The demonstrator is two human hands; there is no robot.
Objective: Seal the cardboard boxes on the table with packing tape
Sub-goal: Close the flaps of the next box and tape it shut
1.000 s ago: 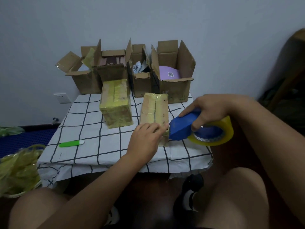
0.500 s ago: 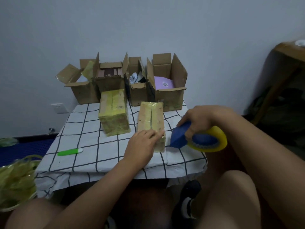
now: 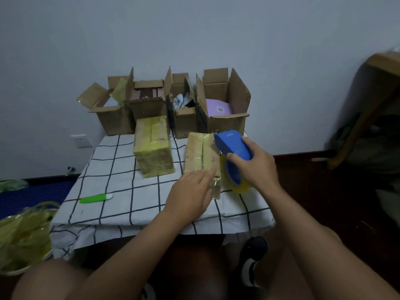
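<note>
A view from above and behind a seated person's two bare hands at a low surface (image 3: 112,169) covered with a white cloth gridded in black lines. Near the front right of the cloth lies a closed cardboard box (image 3: 202,154), long side running away from the viewer, its top flaps meeting in a centre seam and its near end wrapped in yellowish tape. The left hand (image 3: 190,194) rests flat on the near end of this box, fingers straight and pressing down. The right hand (image 3: 255,164) grips a blue tape dispenser (image 3: 232,145), fingers and thumb curled around its body; the dispenser's front end is over the far right corner of the box, and a roll of yellow packing tape (image 3: 234,180) sits on it just beside the box's right side. To the left, apart from the first box, stands a second closed box (image 3: 153,146) covered in yellowish tape. Along the wall behind are four open cardboard boxes (image 3: 225,124) with flaps up, one holding something pale purple. A green and white cutter (image 3: 95,198) lies on the cloth at front left. Crumpled yellowish tape (image 3: 21,237) is heaped at the lower left, off the surface.
</note>
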